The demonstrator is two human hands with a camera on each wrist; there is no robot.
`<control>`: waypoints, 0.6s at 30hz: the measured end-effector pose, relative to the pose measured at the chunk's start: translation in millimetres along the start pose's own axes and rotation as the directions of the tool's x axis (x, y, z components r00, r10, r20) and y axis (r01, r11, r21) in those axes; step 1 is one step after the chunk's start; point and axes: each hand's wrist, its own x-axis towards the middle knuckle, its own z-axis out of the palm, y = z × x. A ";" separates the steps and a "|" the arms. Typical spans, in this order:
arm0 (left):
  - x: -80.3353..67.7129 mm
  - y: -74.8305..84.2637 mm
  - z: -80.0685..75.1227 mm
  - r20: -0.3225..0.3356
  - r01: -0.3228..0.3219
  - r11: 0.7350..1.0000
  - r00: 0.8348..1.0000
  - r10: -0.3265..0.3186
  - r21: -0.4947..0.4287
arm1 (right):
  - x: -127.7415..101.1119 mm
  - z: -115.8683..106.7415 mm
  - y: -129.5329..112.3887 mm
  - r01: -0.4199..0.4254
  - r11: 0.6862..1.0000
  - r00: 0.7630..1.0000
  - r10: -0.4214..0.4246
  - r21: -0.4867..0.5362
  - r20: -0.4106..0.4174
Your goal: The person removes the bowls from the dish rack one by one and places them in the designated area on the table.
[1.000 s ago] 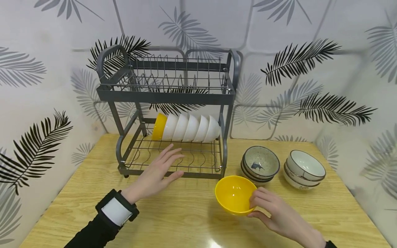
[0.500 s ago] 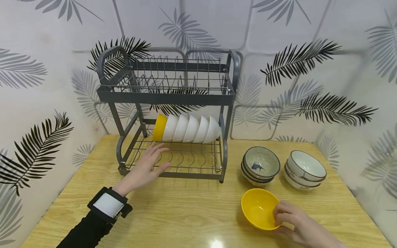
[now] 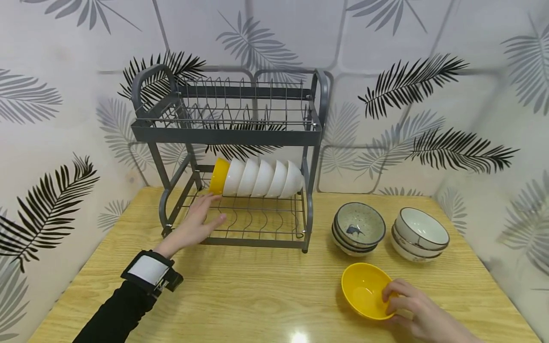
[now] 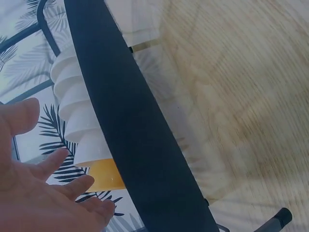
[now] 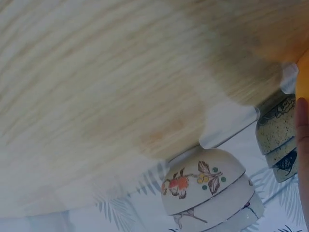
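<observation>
A loose yellow bowl (image 3: 365, 289) sits on the wooden table (image 3: 257, 295) at the front right, and my right hand (image 3: 407, 305) grips its right rim with curled fingers. My left hand (image 3: 198, 223) is open, fingers straight, reaching over the lower shelf of the grey dish rack (image 3: 231, 133). It is close to a yellow bowl (image 3: 219, 176) lying on its side at the left end of a row of white bowls (image 3: 263, 178). The left wrist view shows the hand (image 4: 43, 193) next to that bowl (image 4: 104, 175) and the white bowls (image 4: 72, 121).
A stack of speckled grey bowls (image 3: 359, 228) and a stack of white patterned bowls (image 3: 420, 234) stand right of the rack, just behind the loose yellow bowl. The rack's upper shelf holds no dishes. Leaf-patterned walls close in behind and at both sides.
My right hand carried the yellow bowl from the table's middle rightward and set it down at the front right. My left hand moved left and deeper into the rack's lower shelf.
</observation>
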 end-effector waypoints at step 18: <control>21.6 4.6 -13.1 0.028 0.186 0.963 0.983 -0.184 -0.194 | 34.0 -10.6 -19.4 -0.202 0.978 0.978 0.198 -0.058 -0.061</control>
